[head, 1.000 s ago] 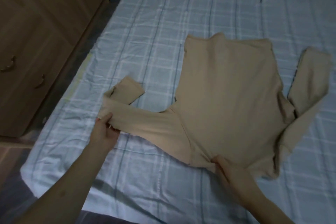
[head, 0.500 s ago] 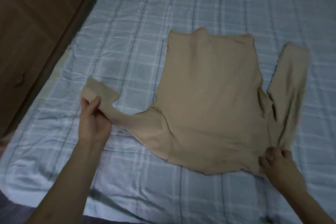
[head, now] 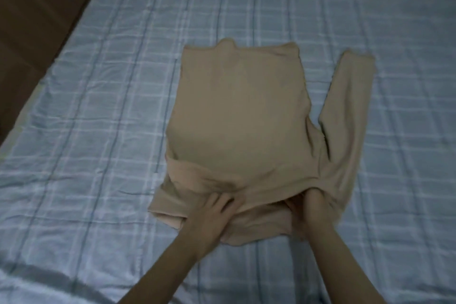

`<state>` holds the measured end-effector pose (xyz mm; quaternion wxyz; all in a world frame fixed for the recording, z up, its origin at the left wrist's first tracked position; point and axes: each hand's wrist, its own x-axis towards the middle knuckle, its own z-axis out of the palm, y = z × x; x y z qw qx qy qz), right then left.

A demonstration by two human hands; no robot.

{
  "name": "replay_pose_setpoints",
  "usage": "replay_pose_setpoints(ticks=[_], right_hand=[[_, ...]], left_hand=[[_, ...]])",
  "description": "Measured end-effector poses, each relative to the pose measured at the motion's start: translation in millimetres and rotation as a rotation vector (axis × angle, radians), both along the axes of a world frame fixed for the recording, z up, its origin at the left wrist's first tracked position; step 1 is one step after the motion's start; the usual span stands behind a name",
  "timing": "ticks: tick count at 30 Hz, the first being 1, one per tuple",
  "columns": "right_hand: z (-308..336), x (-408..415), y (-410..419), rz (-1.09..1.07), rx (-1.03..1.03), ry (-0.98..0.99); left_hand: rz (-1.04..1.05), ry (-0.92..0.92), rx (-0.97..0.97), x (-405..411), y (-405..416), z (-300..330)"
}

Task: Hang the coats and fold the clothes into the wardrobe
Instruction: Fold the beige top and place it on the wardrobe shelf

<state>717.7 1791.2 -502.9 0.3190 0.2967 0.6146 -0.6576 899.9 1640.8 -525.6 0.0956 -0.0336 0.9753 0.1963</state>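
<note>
The wardrobe [head: 32, 32] is being cut off by the left and top edges, so only a brown corner is showing. The right hand [head: 309, 207] is blurring, its fingertips lying hidden among folds of the shirt [head: 241, 111]. The bed [head: 98, 106] is running past every edge.

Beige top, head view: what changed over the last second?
The left hand carried the left sleeve in across the beige top and now presses it flat near the neck end. The right hand shifted along that edge, fingers tucked in. The right sleeve stays out on the bed.
</note>
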Motion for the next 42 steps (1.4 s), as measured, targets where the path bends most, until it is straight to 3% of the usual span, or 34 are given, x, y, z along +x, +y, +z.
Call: replay_pose_setpoints(ticks=[2, 5, 7, 10, 14, 16, 18, 23, 26, 28, 31, 35, 42], right_hand=[[-8.0, -8.2, 10.6, -0.120, -0.188, -0.015], [-6.4, -26.0, 38.2, -0.116, -0.165, -0.079], [-6.7, -34.0, 56.1, -0.048, -0.154, -0.123], [-4.7, -50.1, 80.6, -0.033, -0.307, -0.179], [6.5, -74.3, 81.6, 0.134, -0.221, -0.240], [7.9, -79.7, 74.3, 0.407, -0.050, -0.027], [0.3, -83.7, 69.8, 0.670, 0.223, 0.383], [-9.6, -79.8, 67.0, 0.932, 0.533, 0.988], [-14.9, -73.4, 74.4, 0.948, 0.686, 1.066], [-21.8, -63.8, 76.7, 1.130, 0.712, 1.031], [-38.3, -59.6, 84.8, 1.311, 0.707, 0.992], [-20.8, -86.3, 85.3, 1.180, 0.543, 0.799], [-12.4, -189.7, 88.2, 0.807, 0.809, 0.785]], left_hand=[[0.157, -0.018, -0.080, 18.5, -20.3, -2.3], [0.305, -0.078, -0.128, 36.5, -47.3, 1.3], [0.284, -0.134, -0.152, 43.9, -59.6, -1.7], [0.168, -0.113, -0.239, 40.3, -65.7, 1.8], [0.256, -0.048, -0.351, 38.7, -72.3, 12.8], [0.291, -0.056, -0.413, 46.5, -74.8, 14.9], [0.266, -0.087, -0.459, 60.2, -75.5, 10.1], [0.284, -0.167, -0.434, 65.3, -72.0, 13.1], [0.400, -0.122, -0.389, 24.0, -57.2, 29.1], [0.422, -0.038, -0.254, -14.1, -34.4, 31.7], [0.196, 0.047, -0.041, -77.2, 17.3, 20.0], [-0.015, 0.079, -0.011, -151.0, 75.0, -10.1], [0.045, -0.041, -0.135, -181.3, 96.5, -45.6]])
